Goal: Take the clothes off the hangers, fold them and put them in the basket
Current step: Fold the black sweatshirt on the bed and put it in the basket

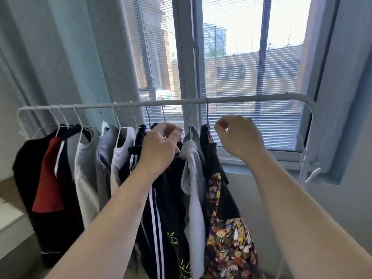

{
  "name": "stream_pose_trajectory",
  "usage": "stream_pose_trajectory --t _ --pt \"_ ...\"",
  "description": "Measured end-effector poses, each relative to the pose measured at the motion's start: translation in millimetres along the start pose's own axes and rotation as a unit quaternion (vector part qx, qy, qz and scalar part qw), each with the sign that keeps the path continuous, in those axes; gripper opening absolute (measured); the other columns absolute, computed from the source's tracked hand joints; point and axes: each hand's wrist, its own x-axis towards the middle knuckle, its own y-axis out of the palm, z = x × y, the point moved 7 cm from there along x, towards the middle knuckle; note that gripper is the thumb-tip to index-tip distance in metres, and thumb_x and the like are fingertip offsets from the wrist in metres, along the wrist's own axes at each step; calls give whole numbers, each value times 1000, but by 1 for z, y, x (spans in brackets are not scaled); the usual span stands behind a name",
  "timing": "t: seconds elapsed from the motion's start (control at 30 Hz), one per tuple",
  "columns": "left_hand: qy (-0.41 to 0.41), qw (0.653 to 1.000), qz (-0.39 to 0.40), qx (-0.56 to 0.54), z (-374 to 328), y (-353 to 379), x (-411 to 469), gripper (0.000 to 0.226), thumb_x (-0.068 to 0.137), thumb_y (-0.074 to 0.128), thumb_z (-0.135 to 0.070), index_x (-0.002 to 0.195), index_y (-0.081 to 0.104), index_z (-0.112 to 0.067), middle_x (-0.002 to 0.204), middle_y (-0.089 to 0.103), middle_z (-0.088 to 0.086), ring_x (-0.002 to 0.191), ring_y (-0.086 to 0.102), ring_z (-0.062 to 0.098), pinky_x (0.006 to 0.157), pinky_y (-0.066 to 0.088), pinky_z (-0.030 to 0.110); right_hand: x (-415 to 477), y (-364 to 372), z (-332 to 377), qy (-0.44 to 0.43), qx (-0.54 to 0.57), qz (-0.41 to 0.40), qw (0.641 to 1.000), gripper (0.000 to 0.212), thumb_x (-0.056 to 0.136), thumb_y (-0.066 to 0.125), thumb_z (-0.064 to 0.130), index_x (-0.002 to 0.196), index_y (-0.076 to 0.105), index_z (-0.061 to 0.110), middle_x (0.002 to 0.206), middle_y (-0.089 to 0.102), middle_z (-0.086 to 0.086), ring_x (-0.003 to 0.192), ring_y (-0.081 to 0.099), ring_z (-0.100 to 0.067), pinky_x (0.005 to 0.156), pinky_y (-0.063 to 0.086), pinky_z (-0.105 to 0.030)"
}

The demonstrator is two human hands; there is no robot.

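Several garments hang on hangers along the white rail (251, 98), none yet off. Your left grip (161, 146) is curled round the top of the black striped garment (171, 198) at its hanger. Your right grip (237, 135) hovers curled beside the bear-print garment (227, 248); whether it pinches anything I cannot tell. Expect soft, light, limp cloth, so lift by the stiff hanger hook.
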Motion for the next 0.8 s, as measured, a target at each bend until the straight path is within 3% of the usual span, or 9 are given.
stream_pose_trajectory --t 0.27,0.43,0.5,0.57,0.63,0.73,0.8 --pt "-17 1000 8 9 11 9 3 9 96 60 -29 90 64 -23 81 70 -3 53 59 8 49 41 15 18 59 -33 122 59 78 988 25 97 51 23 82 70 14 81 67 -3 69 59 -18 51 36 -21" --pt "-14 999 28 19 14 17 -1 10 97 58 -29 93 65 -23 82 69 -5 55 60 7 51 42 14 11 94 -42 199 130 152 959 41 98 51 21 59 44 12 58 44 -1 50 43 -16 48 31 -26" --pt "-15 999 35 29 16 19 -4 10 97 58 -29 92 65 -24 82 70 -5 56 61 8 51 42 14 6 103 -44 240 201 172 934 36 99 49 18 64 48 11 64 49 -4 55 47 -17 49 39 -28" --pt "-18 999 41 30 17 19 -6 9 97 59 -29 92 65 -25 83 70 -6 56 60 7 51 43 13 2 111 -47 296 308 173 887 24 99 48 12 82 64 4 77 61 -11 67 60 -22 60 53 -34" --pt "-18 998 43 29 18 18 -7 9 97 59 -29 91 65 -26 83 69 -6 56 60 6 50 43 13 -3 112 -45 335 393 165 841 20 99 49 7 100 68 0 79 62 -10 67 61 -21 60 51 -30" --pt "-21 999 43 23 18 17 -9 10 97 58 -30 92 65 -25 81 68 -8 56 60 7 50 42 14 -3 107 -43 344 436 151 818 19 101 49 7 103 67 2 78 62 -8 63 59 -18 58 53 -28" --pt "-20 999 44 21 18 17 -9 10 97 58 -30 93 65 -24 81 68 -8 56 60 7 50 42 14 0 100 -41 343 439 138 819 23 102 48 10 104 70 5 93 69 -10 76 66 -23 78 60 -40"
